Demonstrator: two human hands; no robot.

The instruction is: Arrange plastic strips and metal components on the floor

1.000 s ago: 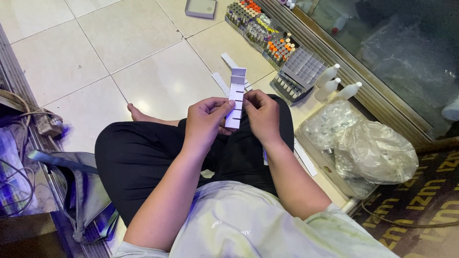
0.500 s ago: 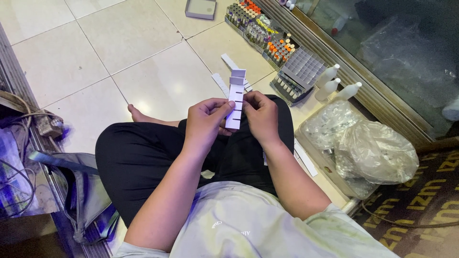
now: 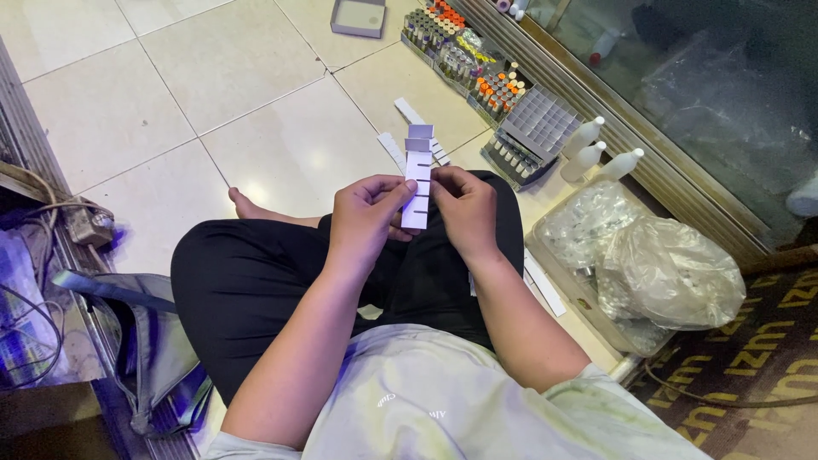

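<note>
White slotted card strip (image 3: 417, 181) pinched upright btwn left hand (image 3: 365, 213) & right hand (image 3: 464, 206), both closed on it, held above crossed legs (image 3: 256, 273), vial trays (image 3: 477, 60) on tiled floor (image 3: 256, 102) nearby.

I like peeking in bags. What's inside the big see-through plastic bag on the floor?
The plastic bag looks full of small clear shiny bits, maybe little vials. It sits in a tray; the crinkles hide what lies deeper.

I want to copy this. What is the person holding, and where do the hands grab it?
Both hands hold a slotted white cardboard strip. The left hand pinches its left edge near the middle, and the right hand pinches the right edge opposite.
</note>
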